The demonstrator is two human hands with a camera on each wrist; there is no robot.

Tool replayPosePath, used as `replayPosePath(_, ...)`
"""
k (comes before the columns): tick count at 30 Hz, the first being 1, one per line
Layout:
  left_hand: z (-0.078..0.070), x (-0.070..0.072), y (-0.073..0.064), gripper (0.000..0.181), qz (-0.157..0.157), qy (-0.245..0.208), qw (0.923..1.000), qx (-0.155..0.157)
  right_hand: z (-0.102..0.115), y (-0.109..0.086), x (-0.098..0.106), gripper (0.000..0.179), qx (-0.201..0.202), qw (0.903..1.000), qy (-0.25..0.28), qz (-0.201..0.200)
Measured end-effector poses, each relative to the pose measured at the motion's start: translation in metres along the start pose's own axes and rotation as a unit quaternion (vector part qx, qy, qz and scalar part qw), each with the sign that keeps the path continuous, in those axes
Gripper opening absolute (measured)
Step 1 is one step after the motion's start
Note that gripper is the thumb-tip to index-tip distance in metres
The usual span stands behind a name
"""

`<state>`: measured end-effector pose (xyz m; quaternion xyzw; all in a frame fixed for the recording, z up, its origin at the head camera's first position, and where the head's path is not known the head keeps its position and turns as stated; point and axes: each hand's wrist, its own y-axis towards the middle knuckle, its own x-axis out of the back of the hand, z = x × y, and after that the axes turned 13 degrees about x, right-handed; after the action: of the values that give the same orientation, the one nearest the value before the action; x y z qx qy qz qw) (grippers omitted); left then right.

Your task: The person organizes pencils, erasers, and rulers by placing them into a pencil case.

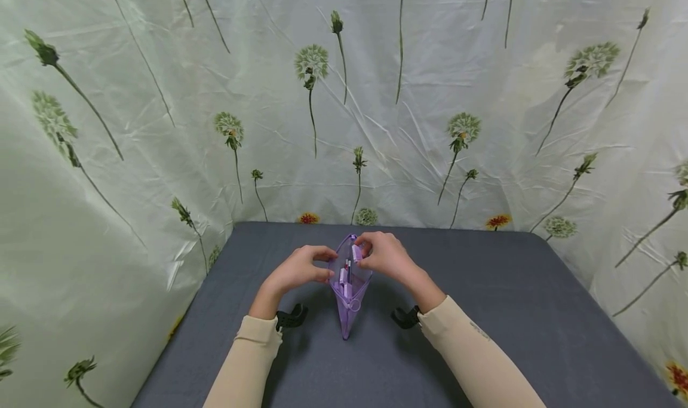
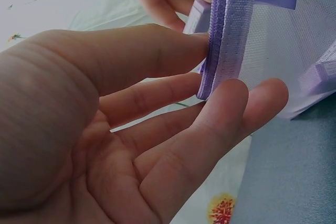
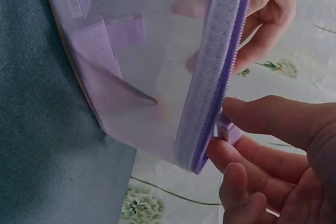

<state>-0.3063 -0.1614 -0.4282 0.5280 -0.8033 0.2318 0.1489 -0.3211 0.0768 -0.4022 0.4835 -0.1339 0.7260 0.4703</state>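
Note:
A purple mesh zipper pouch [image 1: 346, 319] stands on the table with its zipped mouth spread open at the top. My left hand [image 1: 297, 272] pinches the pouch's left rim, its thumb and fingers on either side of the zipper edge [image 2: 220, 51]. At the far part of the mouth, my right hand [image 1: 388, 256] holds a small lilac block [image 1: 357, 252] between thumb and fingers. In the right wrist view that lilac block [image 3: 229, 128] shows beside the zipper edge, partly hidden by fingertips. Through the mesh, several lilac pieces [image 3: 126, 31] and slim pens [image 1: 348, 270] are visible inside.
A dark grey table [image 1: 484, 312] extends to both sides of the pouch. Behind and beside it hangs a pale curtain [image 1: 376, 127] printed with dandelions. Black bands [image 1: 292, 316] are on both wrists. A round zipper pull [image 1: 355, 305] hangs at the pouch's near end.

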Motion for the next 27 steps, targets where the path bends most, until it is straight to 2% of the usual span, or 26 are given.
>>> replayPosePath(15, 0.000, 0.000, 0.000, 0.044, -0.002, 0.015, 0.9999, 0.002, -0.001, 0.011, -0.008, 0.039, -0.006, 0.9988, -0.045, 0.016)
replayPosePath(22, -0.001, 0.000, 0.000, 0.049, 0.003, 0.016, 0.9999, 0.001, -0.002, 0.011, -0.010, 0.046, -0.009, 0.9975, -0.054, 0.045)
replayPosePath(27, 0.000, 0.000, 0.001, 0.047, 0.003, 0.006, 1.0000, 0.004, 0.001, 0.005, -0.004, 0.038, -0.017, 0.9989, -0.038, 0.024)
